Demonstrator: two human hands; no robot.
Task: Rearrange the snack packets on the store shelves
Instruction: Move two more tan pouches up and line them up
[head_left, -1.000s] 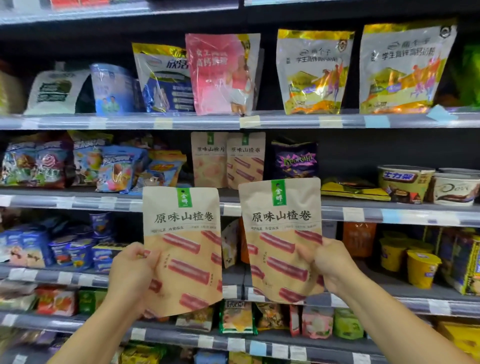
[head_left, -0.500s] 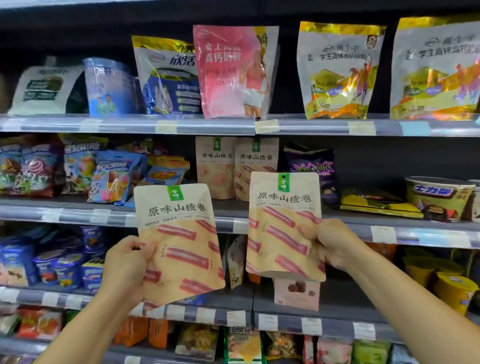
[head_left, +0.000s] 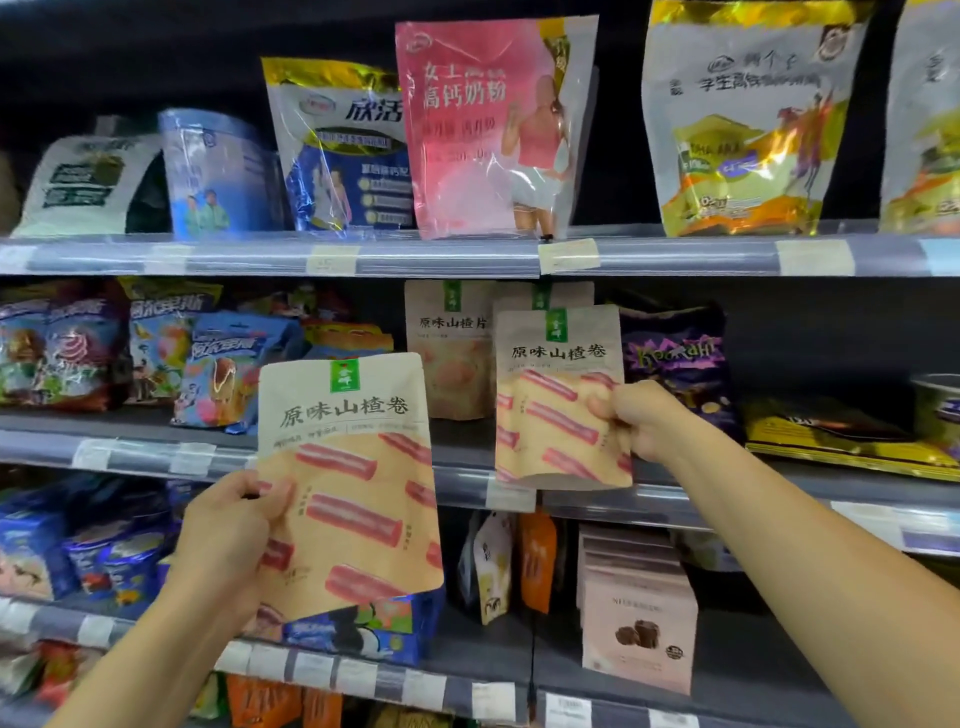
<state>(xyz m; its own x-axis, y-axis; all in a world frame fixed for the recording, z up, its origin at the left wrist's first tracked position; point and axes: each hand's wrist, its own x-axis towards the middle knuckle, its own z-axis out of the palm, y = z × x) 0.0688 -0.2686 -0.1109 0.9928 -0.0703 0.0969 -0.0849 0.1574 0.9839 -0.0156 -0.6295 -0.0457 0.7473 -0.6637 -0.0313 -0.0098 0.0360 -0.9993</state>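
I hold two beige snack packets printed with red rolls and a green label. My left hand (head_left: 228, 535) grips the left edge of one packet (head_left: 358, 499), held in front of the lower shelves. My right hand (head_left: 644, 415) pinches the right edge of the other packet (head_left: 556, 410), whose bottom hangs over the front edge of the middle shelf (head_left: 727, 499). Right behind it stand two similar beige packets (head_left: 447, 353), the right one mostly hidden.
A purple bag (head_left: 675, 358) stands right of the beige packets and a flat yellow pack (head_left: 841, 441) lies further right. Colourful candy bags (head_left: 104, 348) fill the shelf's left. Large milk-powder pouches (head_left: 488, 124) stand above. Pink boxes (head_left: 634, 613) and blue tubs (head_left: 104, 561) sit below.
My right hand has carried its packet up and forward to the middle shelf's front edge, in front of the matching packets. My left hand's packet stays about where it was. The view moved closer.
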